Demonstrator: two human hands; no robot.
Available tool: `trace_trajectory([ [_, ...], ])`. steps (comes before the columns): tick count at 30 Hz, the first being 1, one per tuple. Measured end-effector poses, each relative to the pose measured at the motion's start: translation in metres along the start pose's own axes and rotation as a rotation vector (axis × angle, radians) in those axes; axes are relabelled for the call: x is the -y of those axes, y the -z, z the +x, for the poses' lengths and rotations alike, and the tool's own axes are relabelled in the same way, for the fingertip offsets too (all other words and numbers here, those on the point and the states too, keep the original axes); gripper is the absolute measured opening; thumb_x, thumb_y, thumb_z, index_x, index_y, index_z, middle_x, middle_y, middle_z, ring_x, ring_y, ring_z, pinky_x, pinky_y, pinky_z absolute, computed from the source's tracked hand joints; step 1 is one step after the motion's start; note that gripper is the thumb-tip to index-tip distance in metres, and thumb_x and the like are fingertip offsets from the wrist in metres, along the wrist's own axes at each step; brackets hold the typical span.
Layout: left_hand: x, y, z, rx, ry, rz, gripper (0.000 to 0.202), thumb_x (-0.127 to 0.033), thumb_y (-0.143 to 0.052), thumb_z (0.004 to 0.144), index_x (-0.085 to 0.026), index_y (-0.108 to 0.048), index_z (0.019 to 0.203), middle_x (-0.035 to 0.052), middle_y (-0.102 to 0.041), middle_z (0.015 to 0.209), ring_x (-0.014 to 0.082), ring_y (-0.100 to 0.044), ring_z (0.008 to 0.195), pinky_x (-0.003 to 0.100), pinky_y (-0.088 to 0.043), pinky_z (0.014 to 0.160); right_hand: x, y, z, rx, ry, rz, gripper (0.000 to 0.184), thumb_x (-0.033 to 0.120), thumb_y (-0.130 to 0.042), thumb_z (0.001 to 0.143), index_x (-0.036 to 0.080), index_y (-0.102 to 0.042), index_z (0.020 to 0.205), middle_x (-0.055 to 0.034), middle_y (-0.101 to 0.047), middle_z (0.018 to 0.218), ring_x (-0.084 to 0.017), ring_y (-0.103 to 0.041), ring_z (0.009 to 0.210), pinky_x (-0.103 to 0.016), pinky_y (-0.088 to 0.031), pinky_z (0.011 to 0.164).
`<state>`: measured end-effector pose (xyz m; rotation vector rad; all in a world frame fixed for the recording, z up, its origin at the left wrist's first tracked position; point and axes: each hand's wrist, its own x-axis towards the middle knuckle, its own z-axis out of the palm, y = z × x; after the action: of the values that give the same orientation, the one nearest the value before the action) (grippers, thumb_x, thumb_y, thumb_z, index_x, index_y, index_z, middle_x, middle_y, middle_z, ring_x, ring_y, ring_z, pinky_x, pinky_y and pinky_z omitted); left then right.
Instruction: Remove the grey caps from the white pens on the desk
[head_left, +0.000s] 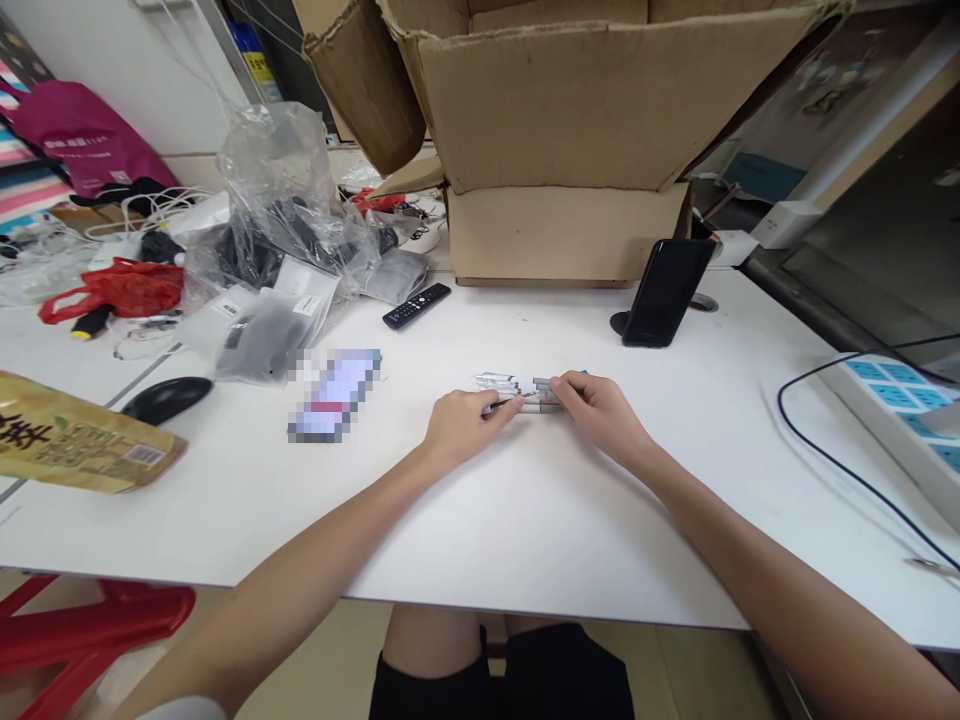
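Several white and grey pens (534, 383) lie side by side in a small bundle low over the white table, their pointed tips toward the left. My left hand (461, 425) is closed on the near left part of the bundle, thumb and index finger pressed to a darker slim pen. From the other end, my right hand (600, 410) pinches the pens between thumb and fingers. A bit of teal shows behind the right fingers. Whether the pens rest on the table or hang just above it, I cannot tell.
A phone with a blurred screen (335, 395) and a black remote (417, 306) lie left. Behind stand a large cardboard box (555, 235) and a black phone on a stand (667, 295). Plastic bags (277, 220) pile up back left; a power strip (900, 400) and cable sit right.
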<state>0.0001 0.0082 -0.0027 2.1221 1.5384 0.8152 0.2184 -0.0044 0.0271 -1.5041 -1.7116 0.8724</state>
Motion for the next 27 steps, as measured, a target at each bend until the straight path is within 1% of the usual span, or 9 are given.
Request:
trace_trajectory([
  [3,0.0,0.0,0.0,-0.013,0.006,0.026,0.056,-0.063,-0.054,0.098,-0.023,-0.062,0.061,-0.0027,-0.054,0.052,0.0145,-0.048,0.054,0.029,-0.033,0.059,-0.003,-0.004,-0.001,0.063,0.061,-0.108,0.045,0.05,-0.047,0.103,0.023,-0.044,0.068,0.0025,-0.044,0.064,-0.014,-0.037,0.06,-0.031,-0.03,0.058],
  [5,-0.001,0.0,0.0,-0.015,0.006,0.047,0.055,-0.062,-0.053,0.098,-0.022,-0.062,0.062,-0.0031,-0.054,0.053,0.014,-0.049,0.054,0.028,-0.033,0.059,-0.005,-0.007,-0.003,0.13,0.133,-0.216,0.04,0.044,-0.047,0.104,0.023,-0.047,0.07,0.0004,-0.054,0.067,-0.016,-0.046,0.063,-0.032,-0.033,0.061],
  [7,-0.001,0.0,0.0,-0.01,0.003,0.065,0.054,-0.061,-0.052,0.099,-0.022,-0.06,0.061,-0.0032,-0.054,0.052,0.0138,-0.049,0.054,0.027,-0.033,0.059,-0.006,-0.009,-0.006,0.196,0.21,-0.327,0.032,0.038,-0.049,0.104,0.023,-0.053,0.076,-0.0028,-0.066,0.078,-0.018,-0.055,0.071,-0.032,-0.037,0.065],
  [9,0.0,0.0,0.0,-0.004,-0.004,0.082,0.054,-0.059,-0.052,0.1,-0.023,-0.059,0.061,-0.0031,-0.054,0.052,0.0139,-0.049,0.053,0.027,-0.033,0.058,-0.006,-0.011,-0.008,0.236,0.261,-0.408,0.025,0.035,-0.051,0.104,0.023,-0.058,0.082,-0.0048,-0.072,0.09,-0.021,-0.06,0.078,-0.033,-0.039,0.068],
  [11,0.0,-0.001,0.0,0.002,-0.02,0.093,0.053,-0.058,-0.052,0.1,-0.023,-0.06,0.062,-0.0029,-0.055,0.052,0.0142,-0.05,0.054,0.027,-0.033,0.058,-0.007,-0.012,-0.008,0.249,0.278,-0.443,0.025,0.034,-0.052,0.104,0.023,-0.058,0.083,-0.005,-0.072,0.092,-0.021,-0.06,0.079,-0.034,-0.039,0.068],
  [15,0.001,-0.001,0.0,0.047,-0.071,0.091,0.05,-0.056,-0.051,0.101,-0.023,-0.062,0.064,-0.0028,-0.058,0.055,0.0145,-0.052,0.055,0.027,-0.034,0.059,-0.008,-0.012,-0.006,0.238,0.279,-0.429,0.026,0.031,-0.052,0.104,0.024,-0.053,0.08,-0.0034,-0.069,0.086,-0.02,-0.059,0.077,-0.033,-0.039,0.067],
  [19,0.001,-0.001,-0.001,0.081,-0.117,0.1,0.05,-0.056,-0.049,0.102,-0.023,-0.062,0.066,-0.0031,-0.06,0.058,0.0141,-0.052,0.056,0.026,-0.035,0.06,-0.009,-0.013,-0.005,0.217,0.243,-0.351,0.028,0.036,-0.056,0.103,0.024,-0.049,0.079,-0.0009,-0.064,0.079,-0.018,-0.054,0.07,-0.032,-0.037,0.063],
  [23,0.002,0.0,-0.001,0.102,-0.15,0.081,0.054,-0.057,-0.045,0.103,-0.022,-0.056,0.063,-0.0032,-0.058,0.057,0.0136,-0.051,0.055,0.027,-0.035,0.059,-0.007,-0.012,-0.006,0.227,0.209,-0.237,0.026,0.046,-0.056,0.104,0.025,-0.059,0.089,0.0013,-0.06,0.073,-0.018,-0.053,0.066,-0.031,-0.038,0.061],
  [27,0.003,0.0,-0.001,0.139,-0.188,0.049,0.054,-0.055,-0.039,0.105,-0.022,-0.054,0.064,-0.0036,-0.056,0.056,0.0135,-0.05,0.055,0.027,-0.035,0.06,-0.006,-0.011,-0.006,0.259,0.208,-0.173,0.025,0.046,-0.056,0.103,0.025,-0.066,0.098,0.0004,-0.064,0.075,-0.018,-0.055,0.068,-0.032,-0.04,0.063],
])
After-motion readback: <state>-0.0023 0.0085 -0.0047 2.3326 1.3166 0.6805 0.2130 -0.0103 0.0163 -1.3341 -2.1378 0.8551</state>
